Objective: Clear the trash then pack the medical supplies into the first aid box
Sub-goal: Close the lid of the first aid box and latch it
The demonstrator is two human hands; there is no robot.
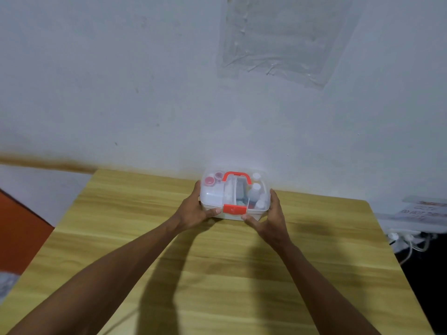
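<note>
The first aid box is a clear plastic case with a red handle on its lid and a red latch at the front. It stands at the far edge of the wooden table, close to the wall, with its lid down. White bottles and red-capped items show through the lid. My left hand grips the box's left side, thumb at the front near the latch. My right hand grips the right side, thumb under the front edge.
A white wall rises right behind the table. A clear plastic sheet is taped to it. At the right, beyond the table edge, sit a white shelf with papers and cables. An orange surface lies at the left.
</note>
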